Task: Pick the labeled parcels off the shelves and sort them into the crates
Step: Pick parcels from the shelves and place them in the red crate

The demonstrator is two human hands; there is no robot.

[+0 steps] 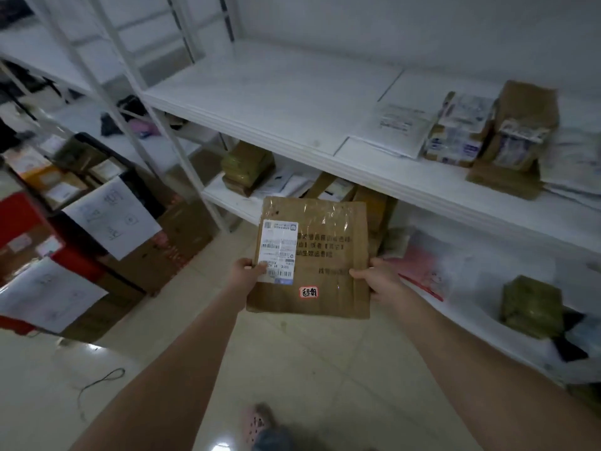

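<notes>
We hold one flat brown cardboard parcel (312, 258) out over the tiled floor (292, 369), its face tilted up toward us, long axis running away from us toward the white shelves (276, 102). Our left hand (245, 271) grips its left edge, thumb on the single white shipping label (279, 252) (printed sideways); our right hand (380, 279) clasps the right edge. Two red crates (19, 219) stand at left.

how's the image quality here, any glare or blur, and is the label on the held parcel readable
Head view: dim, flat lighting; wide-angle bend curves the shelf edges. Glare streaks the tape on the brown parcel and spots the floor tiles. The white label shows barcodes, but its print is too soft to read. The crates at left and the shelf parcels are motion-blurred.
</notes>
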